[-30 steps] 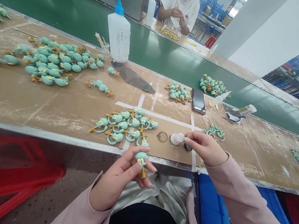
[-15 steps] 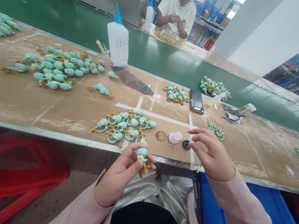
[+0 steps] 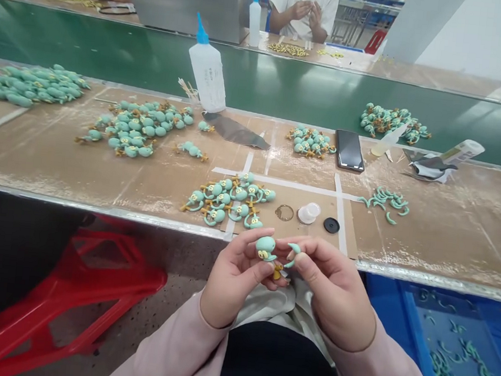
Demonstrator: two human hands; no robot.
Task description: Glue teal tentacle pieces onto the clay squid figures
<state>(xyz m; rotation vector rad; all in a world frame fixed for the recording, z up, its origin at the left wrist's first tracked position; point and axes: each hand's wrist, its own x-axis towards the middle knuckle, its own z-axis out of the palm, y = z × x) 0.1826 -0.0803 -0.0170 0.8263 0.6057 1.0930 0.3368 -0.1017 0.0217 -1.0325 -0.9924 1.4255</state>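
My left hand point(image 3: 236, 272) is closed on a small teal figurine point(image 3: 265, 245) with yellow eyes and a mustard-coloured lower part. Between the thumb and fingers of my right hand point(image 3: 333, 290) is a curved teal piece point(image 3: 294, 251), held close to the figurine's side; whether the two touch I cannot tell. Both hands are over my lap at the table's front edge. Just beyond them lie a group of figurines with curved pieces point(image 3: 221, 199), a brass-coloured ring point(image 3: 285, 212), a small clear cup point(image 3: 309, 212) and a black round cap point(image 3: 331, 225).
Loose curved pieces point(image 3: 386, 201) lie right, more in a blue bin point(image 3: 414, 331) below. Figurine piles point(image 3: 139, 124) cover the left. A glue bottle point(image 3: 208, 74), a phone point(image 3: 350, 150) and a white bottle point(image 3: 463, 151) stand or lie farther back. Co-workers sit across the green belt point(image 3: 279, 78).
My right hand has come left from beside the black cap, bringing the curved piece to the figurine. My left hand still holds the figurine. The view has shifted, showing a second co-worker and the bin's contents.
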